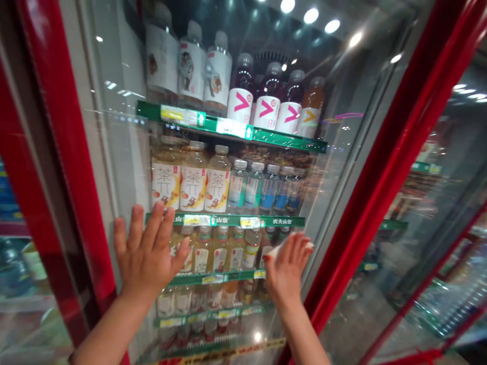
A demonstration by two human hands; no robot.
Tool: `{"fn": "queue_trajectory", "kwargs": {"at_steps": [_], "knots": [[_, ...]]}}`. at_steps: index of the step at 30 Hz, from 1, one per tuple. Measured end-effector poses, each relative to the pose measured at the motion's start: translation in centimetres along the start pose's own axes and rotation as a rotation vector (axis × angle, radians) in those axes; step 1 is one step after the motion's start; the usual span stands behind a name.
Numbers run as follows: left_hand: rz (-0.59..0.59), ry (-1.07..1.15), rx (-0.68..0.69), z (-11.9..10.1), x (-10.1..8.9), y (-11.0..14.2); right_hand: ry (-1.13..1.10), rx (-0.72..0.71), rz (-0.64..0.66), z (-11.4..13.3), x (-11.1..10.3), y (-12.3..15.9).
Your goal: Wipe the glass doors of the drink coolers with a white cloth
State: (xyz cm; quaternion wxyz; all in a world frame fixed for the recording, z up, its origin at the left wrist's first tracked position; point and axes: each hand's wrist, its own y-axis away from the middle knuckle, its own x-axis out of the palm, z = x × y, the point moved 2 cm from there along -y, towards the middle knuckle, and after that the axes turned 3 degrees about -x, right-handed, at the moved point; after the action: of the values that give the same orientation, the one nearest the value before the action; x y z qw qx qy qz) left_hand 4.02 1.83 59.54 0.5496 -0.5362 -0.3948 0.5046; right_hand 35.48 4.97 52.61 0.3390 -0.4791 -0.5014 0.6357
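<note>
My left hand [148, 253] lies with fingers spread against the glass door [125, 152] of a drinks cooler, near its left side. Lower on the right, my right hand [287, 268] is at the same glass with its fingers close together. Something thin and white, like a cloth or tissue [279, 249], shows at the edges of that hand; most of it is hidden under the fingers. Behind the glass, tea bottles [194, 182] with white and yellow labels stand on a shelf, and purple drink bottles [268, 106] stand above them.
Red frame posts [365, 192] flank the door, with another red post [64, 142] on the left. Green shelf edges [289, 139] carry price tags. Further coolers with bottles [437, 304] appear to the right. Ceiling lights reflect in the glass.
</note>
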Motion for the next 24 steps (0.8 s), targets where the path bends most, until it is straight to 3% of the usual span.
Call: {"fn": "queue_trajectory", "kwargs": {"at_steps": [2,3,4,8,9,10,14,15,17,21,22,24], "knots": [[-0.006,-0.029,-0.006,-0.2,-0.1,-0.4,-0.008,0.250,-0.074,-1.8,0.0,-2.7],[-0.011,-0.034,-0.008,-0.1,-0.1,-0.5,-0.024,0.267,-0.082,-1.4,0.1,-3.8],[-0.021,-0.032,-0.008,-0.1,-0.2,-0.5,-0.038,0.197,-0.058,-0.1,0.3,-4.4],[-0.065,0.028,-0.030,0.2,-1.0,1.4,-0.086,-0.558,0.139,7.7,0.4,-2.9],[-0.051,0.039,-0.048,0.2,-1.2,2.4,-0.085,-0.646,0.152,8.7,0.2,-2.6],[-0.026,0.041,-0.067,0.2,-1.2,3.4,-0.075,-0.642,0.146,9.1,0.0,-3.0],[-0.002,0.036,-0.096,-0.2,-0.8,7.2,-0.039,-0.187,0.054,9.1,-0.5,-8.7],[-0.023,0.049,-0.102,-0.3,-0.6,7.8,-0.053,-0.157,0.036,9.7,-0.4,-10.1],[-0.063,0.085,-0.122,-0.2,-0.3,8.6,-0.115,-0.344,0.054,12.1,0.1,-11.3],[-0.113,0.115,-0.168,0.3,0.2,9.4,-0.245,-1.124,0.226,16.3,0.7,-10.6],[-0.113,0.118,-0.176,0.4,0.2,9.6,-0.249,-1.206,0.245,16.5,0.4,-11.4],[-0.109,0.126,-0.192,0.6,0.4,9.9,-0.241,-1.150,0.219,16.7,-0.4,-15.0]]}}
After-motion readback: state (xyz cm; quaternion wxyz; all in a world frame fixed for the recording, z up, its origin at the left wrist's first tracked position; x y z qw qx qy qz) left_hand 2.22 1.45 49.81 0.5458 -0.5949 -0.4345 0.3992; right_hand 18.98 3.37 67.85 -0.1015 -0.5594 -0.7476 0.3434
